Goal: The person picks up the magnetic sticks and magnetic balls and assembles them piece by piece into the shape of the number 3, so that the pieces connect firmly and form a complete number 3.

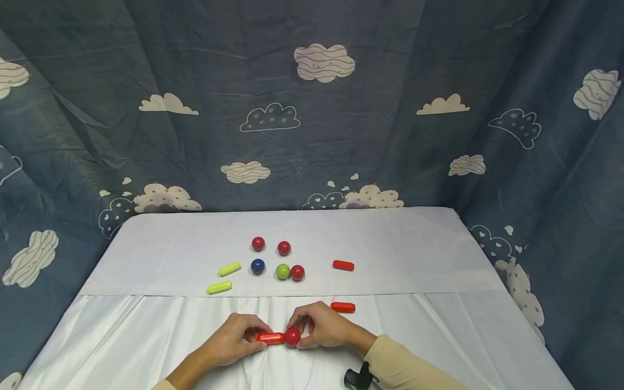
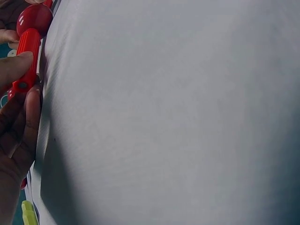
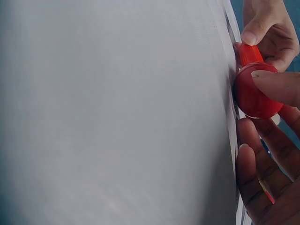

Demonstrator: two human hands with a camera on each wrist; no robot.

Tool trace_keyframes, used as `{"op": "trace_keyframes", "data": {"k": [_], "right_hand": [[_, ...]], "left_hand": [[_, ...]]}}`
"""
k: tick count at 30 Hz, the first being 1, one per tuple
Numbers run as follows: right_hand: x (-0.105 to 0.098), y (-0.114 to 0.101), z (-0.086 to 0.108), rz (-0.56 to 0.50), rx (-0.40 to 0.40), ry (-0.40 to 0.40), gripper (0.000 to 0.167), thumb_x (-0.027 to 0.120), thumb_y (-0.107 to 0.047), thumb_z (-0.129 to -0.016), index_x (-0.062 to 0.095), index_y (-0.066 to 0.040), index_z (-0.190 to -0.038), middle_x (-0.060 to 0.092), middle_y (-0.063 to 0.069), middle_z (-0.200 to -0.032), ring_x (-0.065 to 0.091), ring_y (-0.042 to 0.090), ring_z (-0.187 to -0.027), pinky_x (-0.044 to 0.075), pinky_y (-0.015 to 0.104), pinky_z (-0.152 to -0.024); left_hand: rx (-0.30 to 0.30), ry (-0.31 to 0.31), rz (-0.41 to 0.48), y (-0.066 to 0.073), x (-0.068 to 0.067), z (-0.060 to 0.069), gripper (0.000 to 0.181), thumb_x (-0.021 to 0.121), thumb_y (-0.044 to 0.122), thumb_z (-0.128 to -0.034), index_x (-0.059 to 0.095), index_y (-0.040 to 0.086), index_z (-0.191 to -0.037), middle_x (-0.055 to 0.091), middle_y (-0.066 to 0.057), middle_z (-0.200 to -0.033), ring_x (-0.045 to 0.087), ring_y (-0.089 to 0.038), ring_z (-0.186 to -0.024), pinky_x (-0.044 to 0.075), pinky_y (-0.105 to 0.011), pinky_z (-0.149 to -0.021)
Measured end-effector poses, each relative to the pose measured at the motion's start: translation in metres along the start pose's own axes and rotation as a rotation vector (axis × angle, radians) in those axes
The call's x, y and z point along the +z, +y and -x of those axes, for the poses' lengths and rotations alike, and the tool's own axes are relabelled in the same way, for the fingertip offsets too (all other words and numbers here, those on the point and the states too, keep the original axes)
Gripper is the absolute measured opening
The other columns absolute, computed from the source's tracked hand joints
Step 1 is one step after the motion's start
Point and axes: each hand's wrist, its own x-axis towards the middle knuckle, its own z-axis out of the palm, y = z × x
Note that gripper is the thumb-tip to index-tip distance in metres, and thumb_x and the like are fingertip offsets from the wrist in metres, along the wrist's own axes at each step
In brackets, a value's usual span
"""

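Observation:
Near the front of the white table, my left hand pinches a red ridged rod between thumb and fingers. My right hand grips a glossy red ball with thumb and fingertips. Ball and rod meet end to end; whether they are joined I cannot tell. In the left wrist view the rod lies under the thumb, its near end showing a dark round spot. The right wrist view shows the thumb across the ball, with the rod's far end held by the left hand.
Beyond the hands lie a blue ball, a green ball touching a red ball, and two more red balls further back. Yellow-green rods are at left, red rods at right. A cloud-patterned curtain hangs behind.

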Motion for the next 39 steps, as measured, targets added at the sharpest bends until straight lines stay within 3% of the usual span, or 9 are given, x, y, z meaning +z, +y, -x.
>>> {"op": "trace_keyframes", "data": {"k": [18, 39], "right_hand": [[0.0005, -0.0003, -0.0022, -0.008, -0.008, 0.002, 0.035, 0.083, -0.006, -0.071, 0.07, -0.015, -0.102, 0.062, -0.015, -0.086, 0.053, 0.004, -0.073, 0.045, 0.019, -0.065], [0.0072, -0.0019, -0.0025, -0.05, -0.012, 0.048, 0.028, 0.084, -0.01, -0.072, 0.071, -0.009, -0.096, 0.063, -0.012, -0.081, 0.057, 0.004, -0.07, 0.049, 0.019, -0.066]], "left_hand": [[-0.003, -0.002, 0.0, -0.0014, -0.0005, -0.002, 0.018, 0.077, 0.013, -0.0802, 0.073, 0.011, -0.098, 0.065, 0.013, -0.085, 0.054, 0.001, -0.072, 0.048, -0.02, -0.063], [0.004, 0.011, 0.012, -0.0006, 0.0013, 0.0, 0.019, 0.077, 0.012, -0.0795, 0.073, 0.01, -0.098, 0.067, 0.01, -0.087, 0.055, 0.001, -0.074, 0.049, -0.021, -0.065]]}}
